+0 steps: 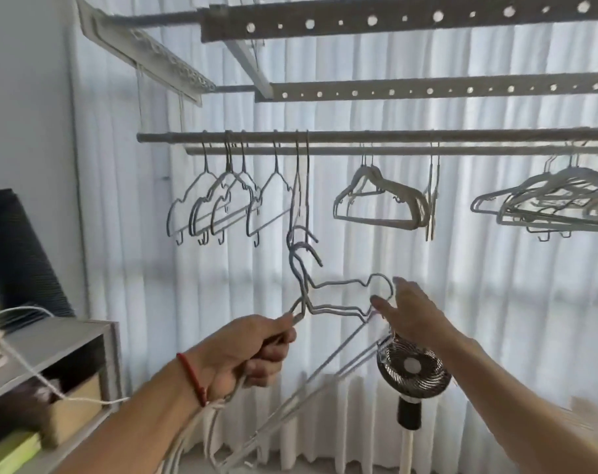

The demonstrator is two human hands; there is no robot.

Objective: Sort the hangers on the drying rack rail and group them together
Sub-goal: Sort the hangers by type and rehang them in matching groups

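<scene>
Nearest the camera, the left hand (253, 354) is gripping a bundle of wire hangers (328, 313) in a closed fist, at the shoulder just below the necks. A red cord is sitting on that wrist. The bundle's hooks are pointing up and its bottom bars are trailing down toward the floor. The right hand (410, 313) is reaching in with fingers spread and gripping nothing, fingertips just at the far shoulder of the bundle; I cannot tell if they are touching the wire.

Behind the right hand a small fan (413, 366) is standing on a pole. At the left a grey shelf unit (51, 340) is holding a tan box (75, 401) in its cubby. The box contents are hidden in shadow. A white cord is running across it.

Farther back the rail (359, 135) is carrying a wire group (219, 203) at the left, with two more wire hangers (301, 186) hanging edge-on beside it. On the second bar behind, a thick pale pair (379, 200) is hanging mid-rail, a narrow pair is hanging just right of it, and a large cluster (557, 200) is filling the right end.

Judging progress: partly done. Clusters are forming by type, but the handheld bundle is still off the rail and the mid-rail strays are not yet merged. The perforated upper bars (393, 18) are carrying nothing.
</scene>
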